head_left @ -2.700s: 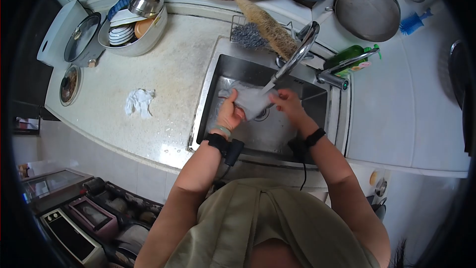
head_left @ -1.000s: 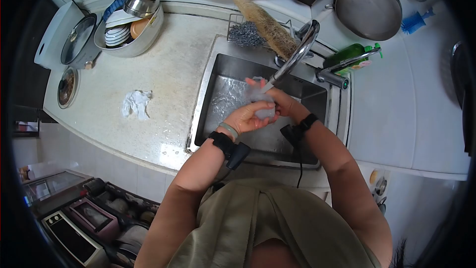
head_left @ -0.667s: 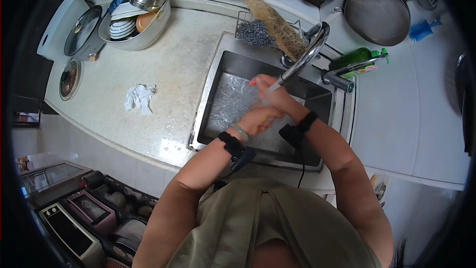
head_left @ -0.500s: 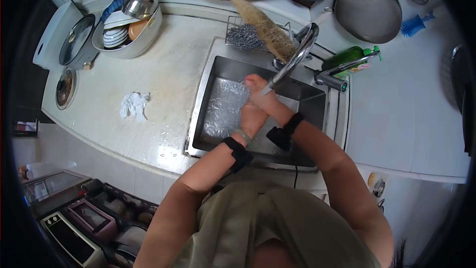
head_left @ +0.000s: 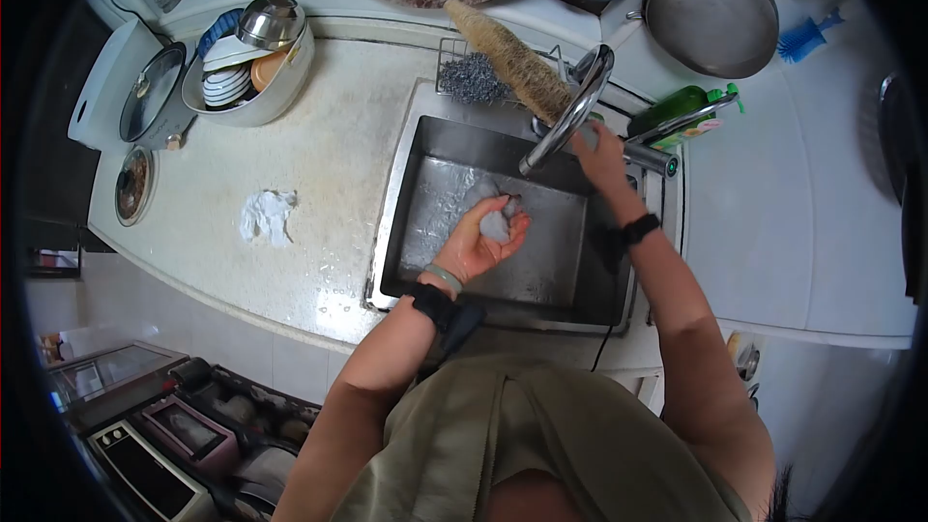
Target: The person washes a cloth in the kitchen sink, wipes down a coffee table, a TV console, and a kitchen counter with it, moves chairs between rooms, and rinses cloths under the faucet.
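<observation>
1. The left hand [head_left: 480,240] is cupped palm-up over the middle of the sink [head_left: 411,150], with its fingers curled around a small balled-up wet grey cloth [head_left: 495,223]. The cloth sits in the palm, just below and in front of the spout of the tap [head_left: 565,116].
2. The right hand [head_left: 601,153] reaches to the back right corner of the sink, at the base of the tap. Its fingers rest against the tap's base or handle; whether they grip it or only touch it cannot be made out.
3. Judging by this, the cloth is at the squeezing-out stage of a rinse while the other hand tends the tap. The next move would call for a steady hold on the cloth over the sink, so drips fall inside it, and a small turn or push at the tap.
4. Left of the sink, a crumpled white rag [head_left: 267,215] lies on the speckled counter [head_left: 319,135]. Further left and back stands a bowl of stacked dishes [head_left: 248,63].
5. Behind the sink lie a steel scourer [head_left: 472,77] and a long loofah [head_left: 507,60]. To the right of the tap is a green bottle [head_left: 677,108].
6. Hard to make out: whether water is running, and the tap handle, which the right hand covers. The person's chest hides the sink's near edge. The view's edges are dark and curved.
</observation>
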